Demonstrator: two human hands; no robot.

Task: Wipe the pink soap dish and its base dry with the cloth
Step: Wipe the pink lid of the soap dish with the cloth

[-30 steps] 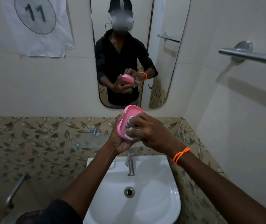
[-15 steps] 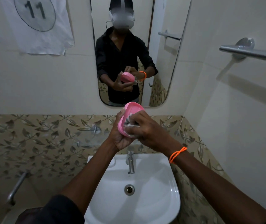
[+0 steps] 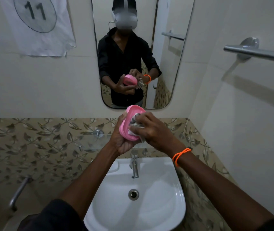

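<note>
At the centre of the frame, above the basin (image 3: 149, 214), the pink dish (image 3: 129, 120) is held tilted, its hollow side turned toward the right of the frame. It is gripped from behind and below by the left hand (image 3: 121, 139), the fingers curled round its back and the thumb laid along its upper left edge. A crumpled pale cloth (image 3: 135, 125) is pressed into the hollow by the right hand (image 3: 154, 130), whose fingers are bent over the cloth and pinch it against the dish. An orange band (image 3: 181, 155) is worn on the right wrist. Whether the dish's base is in the grip as well cannot be told. The white basin is set against the wall in the lower centre, with a chrome tap (image 3: 134, 165) at its back and a round drain (image 3: 133, 194) in its bowl. The lower wall is covered with leaf-patterned tiles (image 3: 41, 147); the upper wall is plain and pale. A rounded mirror (image 3: 141, 52) is hung at the upper centre, and the person, the dish and the cloth are reflected in it. A paper sheet (image 3: 38, 25) marked 11 in a circle is fixed at the upper left. A metal rail (image 3: 256, 53) is mounted on the side wall at the upper right, and a metal bar (image 3: 18, 191) is seen at the lower left.
</note>
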